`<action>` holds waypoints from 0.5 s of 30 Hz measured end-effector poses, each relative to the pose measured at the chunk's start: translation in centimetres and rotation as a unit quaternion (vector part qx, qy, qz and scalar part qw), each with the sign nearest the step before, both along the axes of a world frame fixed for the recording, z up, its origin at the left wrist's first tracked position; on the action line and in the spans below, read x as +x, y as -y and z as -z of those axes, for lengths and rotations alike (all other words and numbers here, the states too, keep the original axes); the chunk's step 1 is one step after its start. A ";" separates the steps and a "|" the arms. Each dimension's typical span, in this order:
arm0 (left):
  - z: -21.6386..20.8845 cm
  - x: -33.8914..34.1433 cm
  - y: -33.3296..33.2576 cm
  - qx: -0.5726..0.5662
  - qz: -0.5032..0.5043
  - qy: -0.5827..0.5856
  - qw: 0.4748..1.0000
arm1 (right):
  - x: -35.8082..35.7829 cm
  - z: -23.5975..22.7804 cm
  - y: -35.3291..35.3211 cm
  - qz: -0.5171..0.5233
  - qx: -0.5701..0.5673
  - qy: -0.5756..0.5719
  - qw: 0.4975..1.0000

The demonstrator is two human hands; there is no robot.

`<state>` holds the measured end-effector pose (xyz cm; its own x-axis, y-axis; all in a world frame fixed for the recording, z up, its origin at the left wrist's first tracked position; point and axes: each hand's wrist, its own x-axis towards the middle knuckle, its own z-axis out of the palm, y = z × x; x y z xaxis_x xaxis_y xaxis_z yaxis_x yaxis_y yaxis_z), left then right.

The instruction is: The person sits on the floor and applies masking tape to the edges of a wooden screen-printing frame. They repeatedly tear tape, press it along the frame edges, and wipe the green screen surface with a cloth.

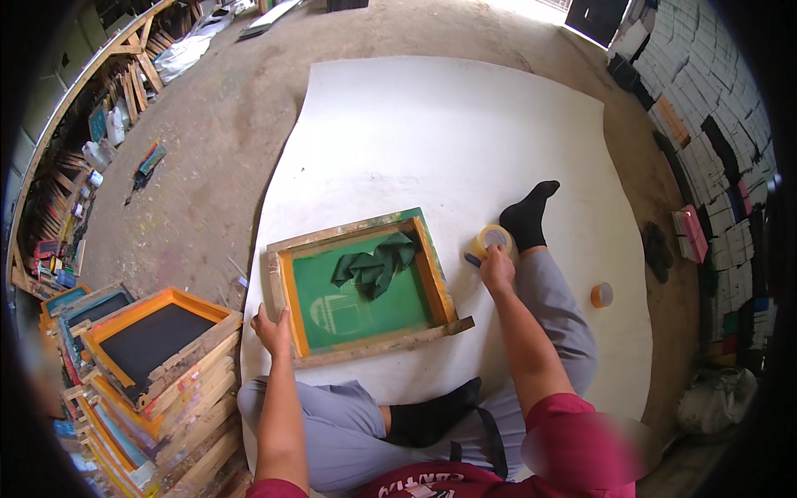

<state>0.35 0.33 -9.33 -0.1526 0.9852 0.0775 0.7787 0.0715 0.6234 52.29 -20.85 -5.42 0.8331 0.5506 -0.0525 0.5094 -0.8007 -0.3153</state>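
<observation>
A wooden screen-printing frame point(365, 334) with green mesh lies in front of me, its inner edges lined with orange-brown tape. A crumpled dark green cloth point(375, 267) rests on the mesh. My left hand point(273, 332) grips the frame's left side near the lower corner, the thumb on top. To the right of the frame, my right hand point(498, 270) is closed on a roll of yellow tape point(482, 242), beside my outstretched foot. A small dark blue part point(473, 260) shows at the tape roll's lower left; its kind is unclear.
A white sheet point(432, 124) lies under me on the floor. Another tape roll point(602, 295) sits at the right. Stacked screen frames point(158, 349) rise at lower left. White stacked bundles point(706, 91) line the right side, and a wooden rack point(137, 79) stands far left.
</observation>
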 end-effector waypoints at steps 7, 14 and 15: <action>-4.3 2.6 2.1 0.142 0.093 0.091 0.981 | -0.8 -1.1 2.7 -0.118 0.238 0.047 0.963; -15.7 13.1 7.3 0.093 0.293 0.321 0.896 | -7.6 -9.4 4.5 -0.217 0.369 -0.020 0.904; -16.5 13.6 7.7 0.069 0.311 0.304 0.898 | -8.9 -10.6 4.4 -0.221 0.387 -0.040 0.895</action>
<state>14.00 -7.36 7.18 0.3679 0.8823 0.2936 0.1550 -0.3696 0.9162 43.40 -25.28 5.14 0.5354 0.7229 0.4368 0.6736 -0.0536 -0.7371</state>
